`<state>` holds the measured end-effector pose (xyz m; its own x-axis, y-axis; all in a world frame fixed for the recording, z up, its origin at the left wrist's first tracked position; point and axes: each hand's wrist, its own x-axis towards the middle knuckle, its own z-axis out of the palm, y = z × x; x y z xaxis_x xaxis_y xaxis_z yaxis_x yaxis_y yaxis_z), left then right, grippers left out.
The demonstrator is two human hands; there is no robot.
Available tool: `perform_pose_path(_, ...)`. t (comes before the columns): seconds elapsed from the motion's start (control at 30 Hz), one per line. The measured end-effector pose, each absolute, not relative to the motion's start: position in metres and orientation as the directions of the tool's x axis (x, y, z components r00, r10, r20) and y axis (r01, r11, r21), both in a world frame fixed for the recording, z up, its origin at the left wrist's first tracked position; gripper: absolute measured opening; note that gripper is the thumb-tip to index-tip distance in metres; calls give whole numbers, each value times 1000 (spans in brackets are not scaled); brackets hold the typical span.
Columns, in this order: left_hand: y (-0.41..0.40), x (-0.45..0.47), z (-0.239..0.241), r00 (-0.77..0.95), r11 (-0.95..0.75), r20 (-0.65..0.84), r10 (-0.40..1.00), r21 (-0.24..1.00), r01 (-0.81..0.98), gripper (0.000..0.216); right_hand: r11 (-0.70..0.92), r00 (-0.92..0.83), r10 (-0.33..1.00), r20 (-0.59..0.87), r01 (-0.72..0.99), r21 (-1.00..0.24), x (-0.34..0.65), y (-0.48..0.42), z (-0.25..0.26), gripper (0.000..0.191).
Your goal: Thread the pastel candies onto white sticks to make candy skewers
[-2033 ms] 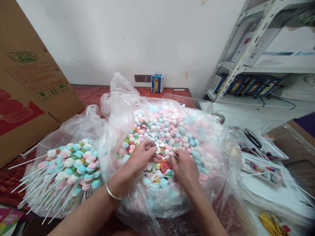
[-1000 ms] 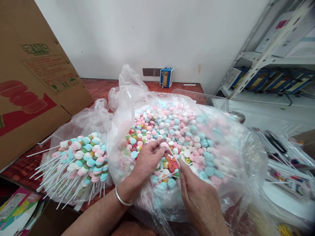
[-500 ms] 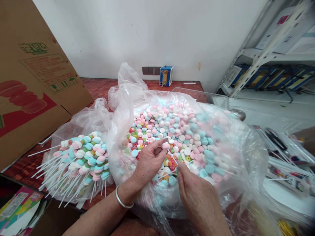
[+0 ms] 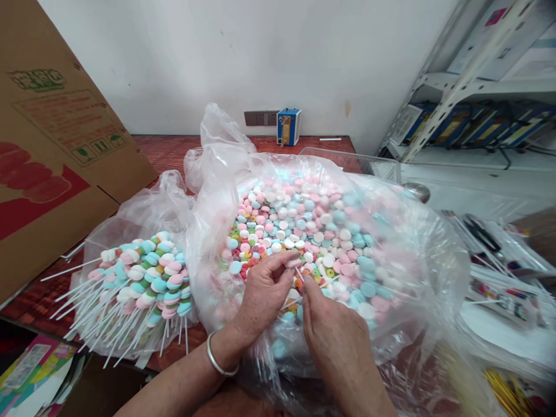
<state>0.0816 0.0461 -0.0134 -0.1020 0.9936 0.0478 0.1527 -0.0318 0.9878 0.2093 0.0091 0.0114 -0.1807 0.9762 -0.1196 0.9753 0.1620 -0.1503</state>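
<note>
My left hand (image 4: 268,284) pinches a pink marshmallow (image 4: 293,263) between thumb and forefinger. A thin white stick (image 4: 299,273) meets the marshmallow, and my right hand (image 4: 332,324) is closed on its lower part. Whether the tip has gone into the candy I cannot tell. Both hands are over a large clear plastic bag (image 4: 217,202) of loose pink, white and blue marshmallows (image 4: 319,237). Small coloured candy rings (image 4: 241,234) lie among them on the left side. Left of the bag is a pile of finished marshmallow skewers (image 4: 152,272), sticks towards me, on plastic.
A tall cardboard box (image 4: 65,150) stands at the left. Against the wall sits a small blue device (image 4: 288,127) on the reddish wooden table (image 4: 160,147). A white metal shelf (image 4: 460,87) and packets of tools (image 4: 486,243) are at the right.
My right hand has moved up and left, bringing the stick to the marshmallow. The left hand keeps its pinch. The whole view has shifted slightly.
</note>
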Motion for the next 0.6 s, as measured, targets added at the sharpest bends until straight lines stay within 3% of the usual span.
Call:
perform_pose_path(0.2,31,89,-22,-21,-96,102,995,977,190,33,123,-133,990,-41,972,-200,203,19,-3,15)
perform_pose_path(0.33,29,73,-20,11,-146,154,988,911,385,45,152,-130,986,106,960,-236,203,29,-14,17)
perform_pose_path(0.5,43,20,-12,-43,-238,406,913,613,753,33,233,-216,959,185,970,-75,210,39,-10,15)
perform_pose_path(0.6,47,-8,-11,-44,-165,425,904,442,882,23,290,-281,945,168,956,-33,206,46,-4,13)
